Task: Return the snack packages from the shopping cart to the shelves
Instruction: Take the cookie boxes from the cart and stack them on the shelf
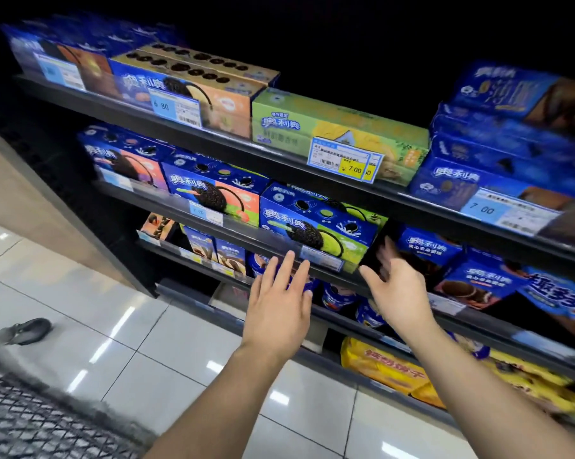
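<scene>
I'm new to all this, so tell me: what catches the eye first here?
Two open, empty hands, the left hand and the right hand, reach from bottom centre toward shelves packed with blue cookie boxes. Just above them stands a blue-and-green box, and one shelf higher a pale green box with a yellow price tag in front stands out.

Both hands raised forward, empty — left fingers straight, right fingers spread.
</scene>
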